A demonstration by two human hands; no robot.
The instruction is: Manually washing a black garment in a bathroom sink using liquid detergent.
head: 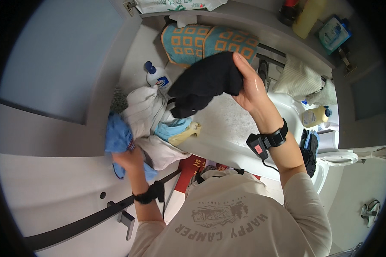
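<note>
My right hand [251,85] grips a piece of black cloth [206,80], which hangs to the left over the edge of a white sink [212,146]. Foamy water [230,119] fills the basin. At the far left, my left hand [127,157] is on a blue garment [117,133]; blur hides how its fingers lie. Between the two hands are a light grey cloth [146,109], a light blue cloth [172,128], a yellowish cloth [185,133] and a pale pinkish cloth [162,152], bunched at the sink's left side.
A white pump bottle [157,76] stands behind the cloths. Patterned teal and orange towels [209,41] and a cream towel [297,78] hang at the back. Cabinet doors [106,74] stand open at both sides. A yellow bottle [315,116] and dark cloths [309,151] are on the right.
</note>
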